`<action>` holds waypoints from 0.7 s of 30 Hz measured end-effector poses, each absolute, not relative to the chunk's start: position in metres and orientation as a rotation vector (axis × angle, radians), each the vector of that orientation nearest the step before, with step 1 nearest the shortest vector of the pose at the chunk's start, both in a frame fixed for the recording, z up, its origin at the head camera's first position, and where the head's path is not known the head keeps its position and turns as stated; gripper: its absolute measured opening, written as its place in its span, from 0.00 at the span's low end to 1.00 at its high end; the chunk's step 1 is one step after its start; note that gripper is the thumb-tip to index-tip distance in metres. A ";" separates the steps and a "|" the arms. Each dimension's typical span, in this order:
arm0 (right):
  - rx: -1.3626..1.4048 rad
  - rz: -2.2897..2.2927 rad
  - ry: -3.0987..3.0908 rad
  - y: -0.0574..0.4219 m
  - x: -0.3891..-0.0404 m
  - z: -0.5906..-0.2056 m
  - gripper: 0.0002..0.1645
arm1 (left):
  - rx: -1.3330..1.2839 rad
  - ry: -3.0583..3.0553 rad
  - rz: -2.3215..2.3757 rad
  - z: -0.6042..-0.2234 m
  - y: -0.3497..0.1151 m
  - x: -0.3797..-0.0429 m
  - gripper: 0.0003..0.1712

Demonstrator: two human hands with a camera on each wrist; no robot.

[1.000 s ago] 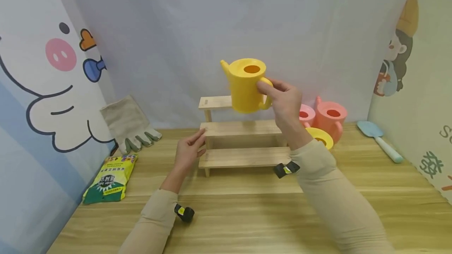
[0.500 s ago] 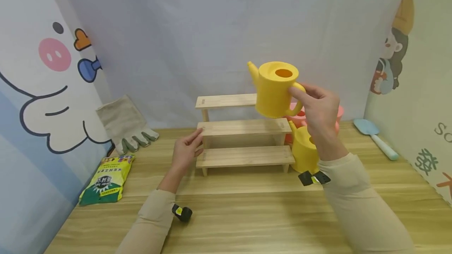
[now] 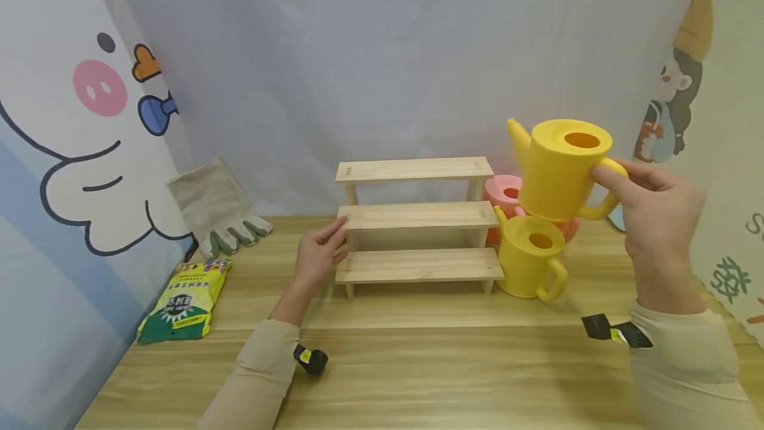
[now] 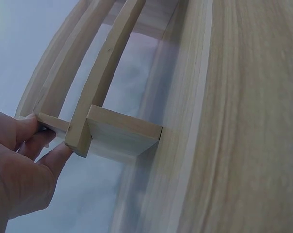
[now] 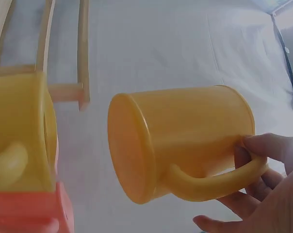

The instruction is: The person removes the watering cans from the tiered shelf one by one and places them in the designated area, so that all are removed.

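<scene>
My right hand (image 3: 665, 221) holds a yellow watering can (image 3: 558, 174) by the top of its handle, upright and in the air at the right. In the right wrist view, thumb and fingers pinch the handle (image 5: 217, 187). My left hand (image 3: 316, 259) pinches the left end of the middle step of a three-step wooden stand (image 3: 418, 216). The left wrist view shows thumb and fingers on the stand's side (image 4: 81, 128). A second yellow watering can (image 3: 525, 261) stands on the table just right of the stand. Behind it are a pink watering can (image 3: 501, 192) and a coral one (image 3: 572, 229), mostly hidden.
At the left lie a grey glove (image 3: 211, 208) with green-edged fingers and a yellow-green bag (image 3: 186, 300). A light blue shovel (image 3: 617, 219) is largely hidden behind the held can. A grey curtain (image 3: 358, 71) backs the wooden table (image 3: 418, 370).
My right hand has carried the yellow watering can rightward and slightly down, away from over the stand. The standing yellow can is now uncovered. My left hand stays on the stand.
</scene>
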State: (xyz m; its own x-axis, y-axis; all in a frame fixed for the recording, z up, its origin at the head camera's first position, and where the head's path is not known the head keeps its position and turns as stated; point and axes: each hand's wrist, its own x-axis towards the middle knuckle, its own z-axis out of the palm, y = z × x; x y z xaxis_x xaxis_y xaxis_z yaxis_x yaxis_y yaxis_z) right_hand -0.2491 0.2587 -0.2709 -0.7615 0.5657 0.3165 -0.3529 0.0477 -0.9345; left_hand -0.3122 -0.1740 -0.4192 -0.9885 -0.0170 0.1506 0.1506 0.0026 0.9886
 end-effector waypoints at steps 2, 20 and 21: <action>-0.286 1.741 -1.720 0.272 -0.244 -0.271 0.19 | -0.138 -2.134 -2.135 -0.419 -0.174 -0.313 0.24; -0.588 1.486 -2.263 0.344 -0.229 -0.300 0.12 | -0.108 -2.153 -2.146 -0.418 -0.172 -0.313 0.23; -0.581 1.476 -2.303 0.348 -0.227 -0.301 0.12 | -0.101 -2.157 -2.148 -0.418 -0.172 -0.313 0.23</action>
State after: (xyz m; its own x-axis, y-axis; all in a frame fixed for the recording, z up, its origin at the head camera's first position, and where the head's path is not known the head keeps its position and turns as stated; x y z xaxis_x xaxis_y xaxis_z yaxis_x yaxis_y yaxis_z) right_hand -0.2268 0.3477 -0.3013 -0.8573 0.5107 0.0657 0.1536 0.3755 -0.9140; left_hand -0.3130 -0.1721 -0.4184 -0.9932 -0.0206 0.1145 0.1144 0.0054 0.9934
